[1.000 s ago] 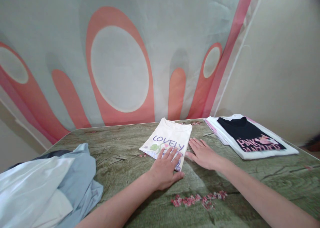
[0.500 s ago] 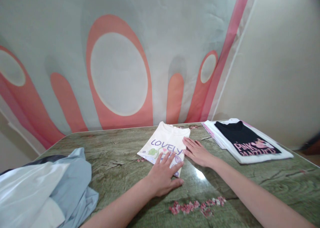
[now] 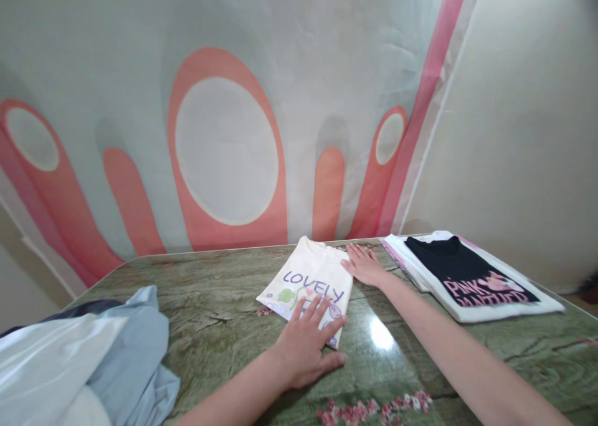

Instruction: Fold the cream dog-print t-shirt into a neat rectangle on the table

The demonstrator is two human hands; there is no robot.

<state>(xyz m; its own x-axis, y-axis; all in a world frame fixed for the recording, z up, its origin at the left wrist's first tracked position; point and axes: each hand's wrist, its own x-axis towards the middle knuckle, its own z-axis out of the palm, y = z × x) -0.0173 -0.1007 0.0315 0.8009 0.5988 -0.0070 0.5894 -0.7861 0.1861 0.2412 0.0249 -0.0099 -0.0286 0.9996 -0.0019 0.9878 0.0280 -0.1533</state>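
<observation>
A white T-shirt [image 3: 311, 270], folded into a compact shape, lies on the table in front of me with "LOVELY" lettering and a coloured print facing up. My left hand [image 3: 308, 342] rests flat on its near end, fingers spread, hiding part of the print. At the shirt's upper right edge lies my right hand [image 3: 364, 265], its fingers stretched out by the collar and touching the side of the cloth. Neither hand grips the fabric.
On the right is a stack of folded shirts [image 3: 486, 314], topped by a black T-shirt [image 3: 436, 258] with pink print. A loose heap of white and light-blue clothes [image 3: 135, 351] covers the left side. The wood-patterned table [image 3: 210, 314] meets a printed backdrop [image 3: 299, 102].
My right hand has slid away from me along the shirt's right edge, up to the collar. My left hand stays on the near end. The view has tilted up slightly.
</observation>
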